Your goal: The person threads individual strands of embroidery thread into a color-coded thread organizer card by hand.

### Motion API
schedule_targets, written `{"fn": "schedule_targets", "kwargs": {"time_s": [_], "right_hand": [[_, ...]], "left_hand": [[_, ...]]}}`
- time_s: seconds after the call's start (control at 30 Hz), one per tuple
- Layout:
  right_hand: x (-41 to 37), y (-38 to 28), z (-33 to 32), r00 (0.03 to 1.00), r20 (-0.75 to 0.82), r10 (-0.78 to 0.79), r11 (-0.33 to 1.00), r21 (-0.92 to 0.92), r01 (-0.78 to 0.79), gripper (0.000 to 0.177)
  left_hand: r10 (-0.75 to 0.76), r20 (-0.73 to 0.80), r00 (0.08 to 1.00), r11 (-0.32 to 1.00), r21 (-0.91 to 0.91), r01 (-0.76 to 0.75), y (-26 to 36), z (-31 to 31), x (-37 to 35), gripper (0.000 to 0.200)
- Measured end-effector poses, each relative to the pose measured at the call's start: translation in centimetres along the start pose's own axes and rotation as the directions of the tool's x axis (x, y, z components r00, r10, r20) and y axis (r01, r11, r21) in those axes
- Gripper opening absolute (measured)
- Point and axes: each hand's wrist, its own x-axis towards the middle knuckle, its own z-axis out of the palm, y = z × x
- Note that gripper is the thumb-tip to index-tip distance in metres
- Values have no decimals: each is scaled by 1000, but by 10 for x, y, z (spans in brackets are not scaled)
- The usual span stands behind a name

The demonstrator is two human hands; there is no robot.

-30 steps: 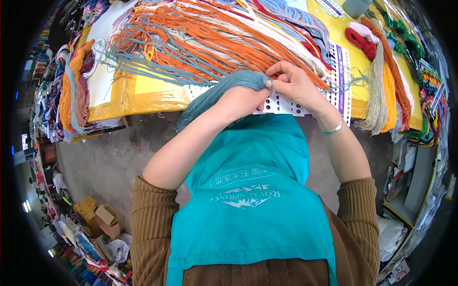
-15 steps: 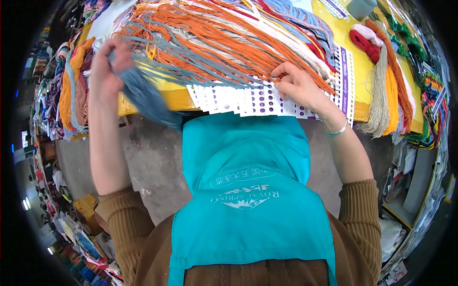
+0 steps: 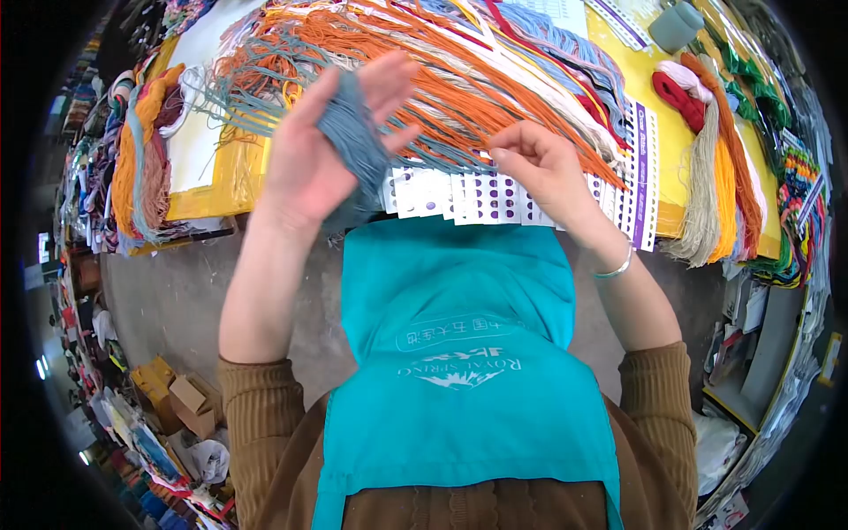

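Note:
My left hand [image 3: 305, 177] is turned palm up with its fingers spread, carrying a blue-grey thread hank [image 3: 353, 132] across the palm. The hank's lower end hangs past the table edge. My right hand [image 3: 548, 172] pinches thumb and forefinger together over the punched white cards [image 3: 503, 201], where blue-grey strands [image 3: 446, 157] end. What sits between the fingertips is tiny, apparently a strand of that thread. Beyond both hands lie long orange threads [image 3: 442, 79], fanned over the table with white, red and light blue ones. Their near ends meet the cards' holes.
The yellow table edge [image 3: 208, 203] runs in front of me. Thread hanks in orange and brown [image 3: 137, 150] hang at the left. More hanks [image 3: 724, 168] drape over the right corner. A grey-green cone [image 3: 677, 26] stands at the back right. Cardboard boxes [image 3: 193, 402] lie on the floor.
My left hand has swung rightward toward the middle with the blue-grey hank, and its palm now faces up. My right hand has shifted slightly left and down along the cards.

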Motion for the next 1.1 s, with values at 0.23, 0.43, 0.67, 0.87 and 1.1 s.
{"fn": "schedule_targets", "kwargs": {"time_s": [0.23, 0.43, 0.67, 0.87, 1.1], "right_hand": [[4, -50, 53, 997, 56, 54, 895, 440, -74, 15], [4, -33, 48, 996, 54, 77, 726, 682, -93, 8], [4, -33, 44, 989, 107, 101, 730, 667, -147, 12], [3, -36, 46, 987, 118, 105, 811, 565, -154, 13], [4, -28, 48, 992, 72, 99, 831, 543, -123, 10]], "left_hand": [[-72, 56, 996, 993, 101, 66, -43, 14, -5, 62], [-55, 54, 997, 993, 111, 49, -44, 6, -10, 61], [-53, 91, 994, 994, 103, 44, -52, 3, -5, 59], [-71, 79, 994, 990, 126, 61, -51, 3, -4, 58], [-39, -7, 999, 989, 140, 39, -51, 9, -4, 53]]}}
